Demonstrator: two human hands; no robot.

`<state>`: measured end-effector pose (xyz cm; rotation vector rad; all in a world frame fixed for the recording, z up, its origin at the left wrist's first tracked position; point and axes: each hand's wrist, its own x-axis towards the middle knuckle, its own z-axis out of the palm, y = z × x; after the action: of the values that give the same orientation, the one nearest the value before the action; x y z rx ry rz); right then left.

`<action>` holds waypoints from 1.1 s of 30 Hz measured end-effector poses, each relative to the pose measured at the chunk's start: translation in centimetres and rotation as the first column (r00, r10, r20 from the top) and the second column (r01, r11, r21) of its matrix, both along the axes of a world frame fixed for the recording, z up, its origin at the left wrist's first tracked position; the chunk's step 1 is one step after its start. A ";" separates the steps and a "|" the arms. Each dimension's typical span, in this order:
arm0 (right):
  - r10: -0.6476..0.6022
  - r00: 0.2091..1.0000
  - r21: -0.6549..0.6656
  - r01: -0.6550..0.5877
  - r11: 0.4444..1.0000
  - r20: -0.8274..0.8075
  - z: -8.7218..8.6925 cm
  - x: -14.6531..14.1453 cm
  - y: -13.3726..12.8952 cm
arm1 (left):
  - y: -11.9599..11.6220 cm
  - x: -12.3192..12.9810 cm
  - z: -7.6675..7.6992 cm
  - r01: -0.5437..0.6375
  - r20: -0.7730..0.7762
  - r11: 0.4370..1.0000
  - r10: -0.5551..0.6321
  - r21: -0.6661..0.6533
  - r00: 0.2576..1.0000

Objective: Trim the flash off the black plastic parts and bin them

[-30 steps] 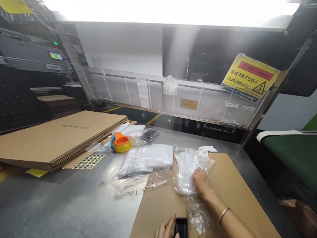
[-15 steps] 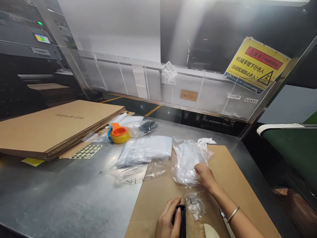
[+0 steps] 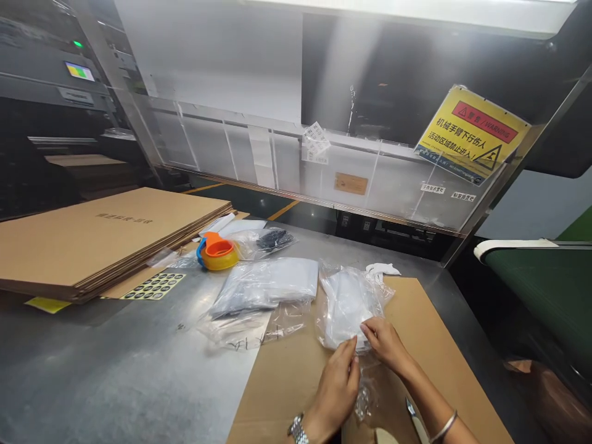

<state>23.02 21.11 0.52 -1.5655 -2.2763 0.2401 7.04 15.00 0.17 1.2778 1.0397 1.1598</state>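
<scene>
My left hand (image 3: 337,385) is closed in a pinch at the near edge of a clear plastic bag (image 3: 345,302) with white folded contents; what its fingertips hold is too small to make out. Close beside it, my right hand (image 3: 386,345) pinches the same bag's near right part. The bag lies on a brown cardboard sheet (image 3: 287,382). Crumpled clear plastic (image 3: 365,398) is below the hands. A second bag of white material (image 3: 277,280) lies to the left. Near my right forearm is a cutter (image 3: 416,419) with its blade showing.
An orange and yellow tape dispenser (image 3: 218,253), a sticker sheet (image 3: 155,287) and stacked flat cardboard (image 3: 115,234) lie to the left. White gloves (image 3: 382,270) lie behind the bag. A clear panel with a yellow warning sign (image 3: 472,135) stands behind the metal table (image 3: 139,370).
My left hand has left the black object at the front and moved up to the bag's near edge. My right hand has shifted slightly down, still at the bag.
</scene>
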 end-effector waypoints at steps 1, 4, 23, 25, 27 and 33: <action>-0.005 1.000 0.017 0.006 1.000 -0.015 0.2 0.0 -0.2 | 0.4 0.4 -0.2 -0.007 0.019 0.999 0.007 -0.037 1.000; -0.036 0.998 0.076 0.041 0.996 -0.058 0.9 0.2 -0.9 | 1.6 1.4 -0.6 0.005 0.077 0.988 0.007 -0.155 0.997; 0.117 0.989 0.318 -0.082 0.945 -0.092 1.4 -2.8 -9.3 | -0.7 0.4 1.5 0.155 0.666 0.902 0.174 -0.403 0.725; 0.054 0.950 0.224 0.016 0.974 -0.306 1.4 -2.1 -10.1 | -1.1 -0.5 1.7 0.174 0.717 0.872 0.246 -0.457 0.652; -0.166 0.802 -0.001 0.202 0.979 -0.575 1.0 -1.6 -10.7 | -1.5 -1.3 1.8 0.202 0.750 0.837 0.315 -0.509 0.582; -0.553 0.214 -0.576 -0.059 0.815 -0.805 -0.6 -3.3 -11.9 | -2.5 -2.4 1.8 0.213 0.775 0.835 0.335 -0.508 0.536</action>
<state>19.73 9.22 -0.05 -1.3061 -0.8940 1.3855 4.61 12.51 2.02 0.0913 0.5679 1.1983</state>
